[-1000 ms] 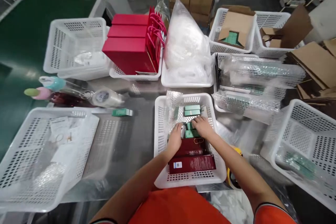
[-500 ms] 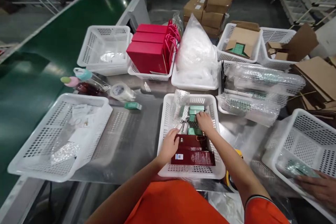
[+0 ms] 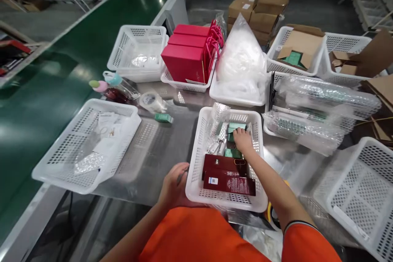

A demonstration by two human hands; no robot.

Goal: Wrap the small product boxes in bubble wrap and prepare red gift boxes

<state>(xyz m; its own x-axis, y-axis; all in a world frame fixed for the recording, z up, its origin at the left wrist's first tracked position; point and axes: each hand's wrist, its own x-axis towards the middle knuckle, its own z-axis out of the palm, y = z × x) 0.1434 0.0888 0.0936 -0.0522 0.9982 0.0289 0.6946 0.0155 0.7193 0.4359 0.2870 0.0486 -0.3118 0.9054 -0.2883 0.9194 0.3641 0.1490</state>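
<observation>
A white plastic basket [image 3: 196,147] stands in front of me on the metal table. My right hand [image 3: 243,141] reaches into it, fingers curled round a small green box [image 3: 231,136]; the fingertips are partly hidden. Another green box [image 3: 232,153] lies just below that hand. Two dark red boxes [image 3: 229,182] lie flat in the near half of the basket. Bubble wrap [image 3: 219,114] and small white items [image 3: 218,146] fill its left side. Outside the basket's left wall is my left hand [image 3: 174,185], fingers apart and nothing visible in it.
To the left stands a basket [image 3: 61,151] with plastic-wrapped papers; a green box [image 3: 163,118] and tape roll [image 3: 152,101] lie between. Red gift bags [image 3: 187,53], a white bag [image 3: 241,61] and bubble-wrapped packs [image 3: 310,127] line the back. A green conveyor [image 3: 76,49] runs at left.
My left hand has left the inside of the basket and moved down and left, outside its wall. My right hand stays at the green boxes. Another person's hand at right has gone from view.
</observation>
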